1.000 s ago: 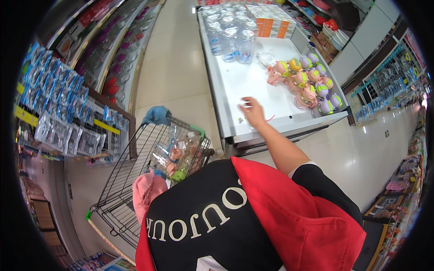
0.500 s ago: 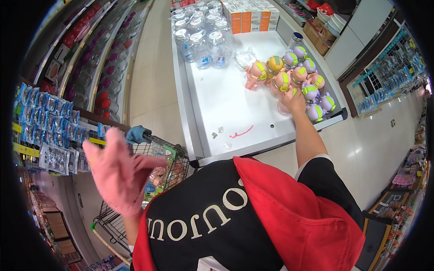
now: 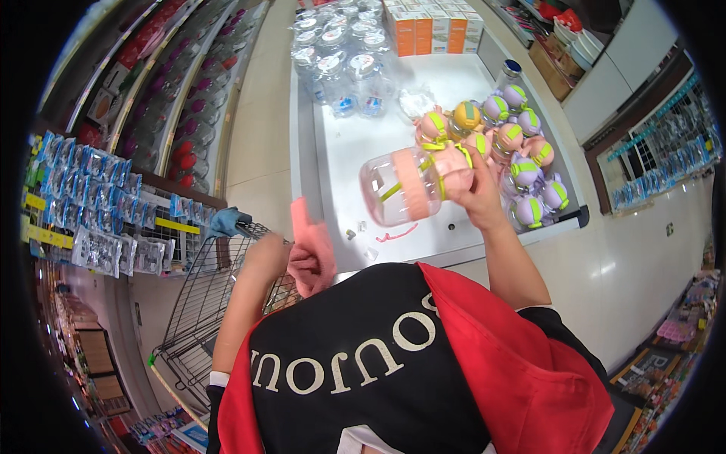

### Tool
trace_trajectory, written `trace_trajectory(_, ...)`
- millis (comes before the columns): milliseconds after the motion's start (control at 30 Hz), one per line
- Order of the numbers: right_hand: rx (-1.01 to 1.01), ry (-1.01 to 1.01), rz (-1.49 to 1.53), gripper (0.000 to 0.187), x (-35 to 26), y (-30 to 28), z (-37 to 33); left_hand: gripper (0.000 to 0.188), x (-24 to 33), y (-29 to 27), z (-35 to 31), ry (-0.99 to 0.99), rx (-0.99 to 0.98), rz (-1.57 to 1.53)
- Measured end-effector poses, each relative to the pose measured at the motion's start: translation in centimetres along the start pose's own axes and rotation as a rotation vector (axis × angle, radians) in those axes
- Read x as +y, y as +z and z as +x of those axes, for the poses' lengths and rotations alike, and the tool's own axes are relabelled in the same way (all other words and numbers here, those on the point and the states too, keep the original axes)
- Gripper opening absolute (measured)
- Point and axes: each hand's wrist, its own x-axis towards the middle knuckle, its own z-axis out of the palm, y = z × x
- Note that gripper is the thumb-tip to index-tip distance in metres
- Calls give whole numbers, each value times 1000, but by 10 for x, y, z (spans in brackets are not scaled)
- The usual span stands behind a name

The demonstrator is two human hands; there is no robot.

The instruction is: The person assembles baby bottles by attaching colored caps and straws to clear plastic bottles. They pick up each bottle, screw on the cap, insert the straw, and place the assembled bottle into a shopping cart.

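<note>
My right hand (image 3: 478, 198) grips a water bottle (image 3: 408, 185) by its pink lid, above the white display table (image 3: 344, 163). The bottle lies nearly sideways, its clear body pointing left; it has a pink band, a yellow-green strap and a green straw inside. My left hand (image 3: 268, 256), partly blurred, is closed on a soft pink cloth (image 3: 311, 253) beside the table's near left corner. Several similar bottles with pink and purple lids (image 3: 524, 170) crowd the table's right side, together with one yellow-lidded bottle (image 3: 466, 117).
A wire shopping cart (image 3: 204, 280) with a blue cloth (image 3: 229, 222) on its rim stands at my left. Plastic-wrapped clear jars (image 3: 333, 72) and orange-white boxes (image 3: 431, 30) fill the table's far end. Hanging packets (image 3: 83, 181) and jar shelves (image 3: 189, 121) line the left.
My right hand has lifted a pink-lidded bottle from the group and tipped it sideways, drawing it left. My left hand has swung right and toward the table with the pink cloth.
</note>
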Motion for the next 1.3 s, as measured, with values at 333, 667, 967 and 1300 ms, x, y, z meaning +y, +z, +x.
trace_trajectory(333, -494, -270, -32, 93, -25, 108, 27, 105, 59, -55, -55, 536, -40, -1710)
trace_trajectory(667, -585, -50, -301, 105, -35, 104, 31, 125, 56, -49, -72, 536, 648, -1320)
trace_trajectory(967, -542, 185, 183, 74, -42, 116, 23, 130, 46, -51, -74, 871, 912, -814)
trace_trajectory(1300, -581, 7, 39, 94, -64, 122, 10, 131, 52, -48, -80, 858, 865, -901)
